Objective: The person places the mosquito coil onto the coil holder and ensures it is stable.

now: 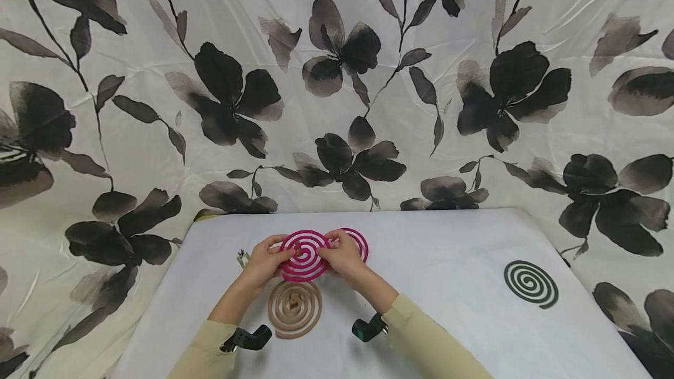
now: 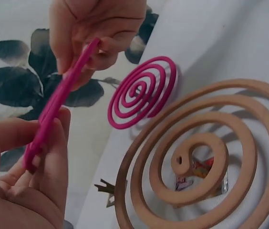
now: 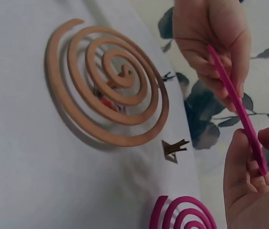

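Both hands hold a pink mosquito coil point(image 1: 300, 278) up over the table, one at each side. My left hand point(image 1: 262, 263) pinches its left edge between thumb and fingers. On the opposite edge, my right hand point(image 1: 344, 255) grips it the same way. The wrist views show this coil edge-on, as a thin tilted strip. A second pink coil point(image 2: 171, 76) lies behind the right hand, partly hidden by it in the head view. Nearer the body is a brown coil point(image 2: 250, 152), with a small colourful packet point(image 2: 215, 187) showing through its centre.
A dark green coil point(image 1: 529, 279) lies far to the right on the white table point(image 1: 437, 274). Small metal coil stands point(image 3: 176, 148) are near the brown coil, one just left of the left hand. Floral cloth point(image 1: 342, 104) hangs behind the table.
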Available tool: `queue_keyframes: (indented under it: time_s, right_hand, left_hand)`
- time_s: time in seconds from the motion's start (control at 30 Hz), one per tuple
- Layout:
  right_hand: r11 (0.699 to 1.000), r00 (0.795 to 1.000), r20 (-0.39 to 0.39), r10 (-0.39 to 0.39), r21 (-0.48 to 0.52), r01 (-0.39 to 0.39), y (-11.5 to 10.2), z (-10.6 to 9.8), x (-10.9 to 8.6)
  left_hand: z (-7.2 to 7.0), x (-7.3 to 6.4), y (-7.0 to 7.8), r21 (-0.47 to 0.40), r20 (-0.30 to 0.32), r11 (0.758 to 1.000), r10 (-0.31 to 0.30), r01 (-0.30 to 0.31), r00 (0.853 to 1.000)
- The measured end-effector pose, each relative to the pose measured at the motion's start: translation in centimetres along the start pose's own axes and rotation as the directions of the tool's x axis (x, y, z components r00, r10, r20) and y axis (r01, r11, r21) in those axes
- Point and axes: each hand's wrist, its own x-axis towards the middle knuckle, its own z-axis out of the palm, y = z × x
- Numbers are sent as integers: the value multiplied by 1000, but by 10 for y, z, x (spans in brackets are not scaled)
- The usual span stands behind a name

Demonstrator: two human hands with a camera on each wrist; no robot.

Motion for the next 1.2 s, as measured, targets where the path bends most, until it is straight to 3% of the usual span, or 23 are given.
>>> queue_keyframes:
  time_s: [0.33, 0.73, 1.2]
  right_hand:
    - [998, 998, 50, 29, -48, -26, 0, 7, 13]
    - [997, 995, 62, 73, 4, -74, -5, 10, 25]
    - [990, 989, 56, 140, 20, -141, -3, 20, 45]
  left_hand:
    - [-7, 6, -1, 34, -11, 999, -3, 3, 1000]
    - [-16, 21, -1, -31, 36, 997, -65, 66, 997]
    - [-18, 36, -2, -33, -12, 995, -97, 97, 995]
